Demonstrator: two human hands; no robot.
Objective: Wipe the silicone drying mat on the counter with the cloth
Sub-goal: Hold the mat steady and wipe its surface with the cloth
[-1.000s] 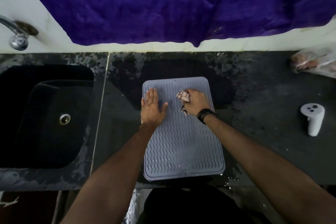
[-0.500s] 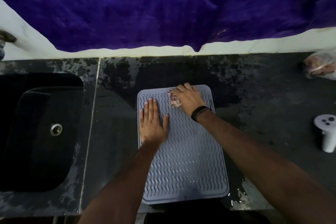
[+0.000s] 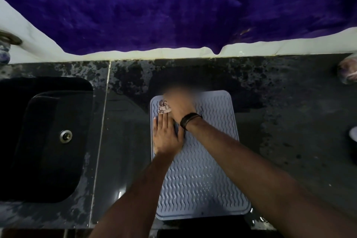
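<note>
A grey-blue silicone drying mat [image 3: 202, 176] with a wavy ribbed surface lies on the dark stone counter [image 3: 289, 141]. My left hand [image 3: 167, 135] rests flat on the mat's left side, fingers pointing away from me. My right hand [image 3: 179, 102] is at the mat's far left corner, blurred by motion, and grips a small crumpled pale patterned cloth [image 3: 164, 106] pressed on the mat. A dark band is on my right wrist. The cloth sits just beyond my left fingertips.
A black sink [image 3: 46, 137] with a metal drain is set into the counter on the left, a tap base at the far left. A purple cloth hangs on the wall behind. A plastic bag [image 3: 348, 71] and a white object [image 3: 353, 133] lie at the right edge.
My right hand has swept the cloth leftward along the mat's far edge to the far left corner. My left hand stays flat on the mat. The view has shifted slightly.
</note>
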